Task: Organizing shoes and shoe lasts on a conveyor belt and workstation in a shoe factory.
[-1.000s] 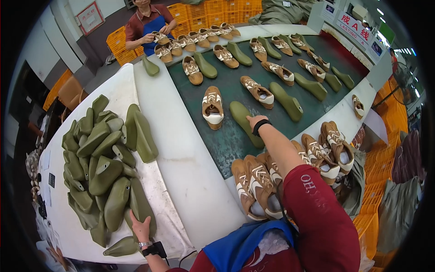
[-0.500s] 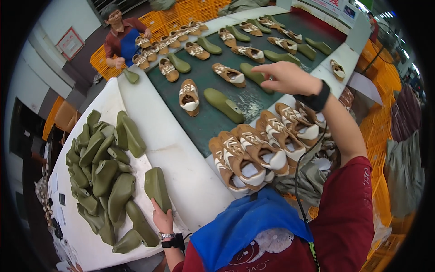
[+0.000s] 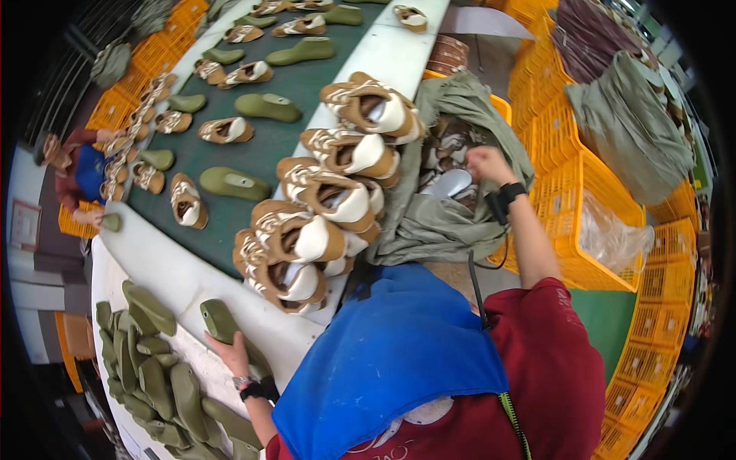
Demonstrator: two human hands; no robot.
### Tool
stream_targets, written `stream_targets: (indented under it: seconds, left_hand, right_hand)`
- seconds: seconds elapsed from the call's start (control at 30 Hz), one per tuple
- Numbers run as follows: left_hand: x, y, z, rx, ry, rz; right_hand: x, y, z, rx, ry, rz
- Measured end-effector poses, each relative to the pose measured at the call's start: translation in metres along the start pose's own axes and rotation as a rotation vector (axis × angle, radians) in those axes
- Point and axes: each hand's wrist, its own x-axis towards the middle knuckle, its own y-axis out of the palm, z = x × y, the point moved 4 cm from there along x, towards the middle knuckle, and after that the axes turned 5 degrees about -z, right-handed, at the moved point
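Note:
On the white table at the left, my left hand [image 3: 231,354] is closed around one end of an olive-green shoe last [image 3: 219,320]. Part of that last is hidden by the fingers. My right hand [image 3: 489,164] is over a grey-green cloth sack [image 3: 418,230], its fingers curled; whether anything is in them does not show. Just beside it in the sack's mouth lies a pale grey, rounded flat piece [image 3: 448,184] among small mixed bits. Between my hands, tan-and-white lace-up shoes [image 3: 310,238] stand in a stacked row along the white ledge.
A heap of green shoe lasts [image 3: 153,376] covers the left table. Lasts and shoes lie spread on the dark green belt [image 3: 165,230]. A co-worker [image 3: 80,172] stands at the far left, holding a last. Orange crates [image 3: 586,199] line the right side.
My right hand has gone from above the belt to the sack on the right. My view has turned right. My left hand stays at the single last and now grips it.

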Motion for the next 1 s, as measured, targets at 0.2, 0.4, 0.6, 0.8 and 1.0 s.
stream_targets:
  seconds: [0.2,0.4,0.6,0.8,1.0]
  left_hand:
    - [0.075,0.018,0.000,0.248,-0.140,0.201]
    - [0.022,0.023,-0.029,0.203,-0.009,0.493]
    - [-0.048,0.028,-0.089,0.576,0.134,0.428]
    - [-0.099,-0.001,-0.092,0.438,0.107,0.379]
    - [-0.081,-0.002,-0.088,0.226,-0.050,0.434]
  right_hand:
    - [-0.025,0.097,-0.190,-0.921,-0.102,0.574]
    - [0.011,0.099,-0.142,-0.609,0.214,0.059]
    - [0.036,0.167,-0.152,-0.820,0.373,0.497]
    - [0.034,0.135,-0.136,-0.679,0.495,0.365]
    - [0.014,0.083,-0.157,0.280,0.456,-0.209]
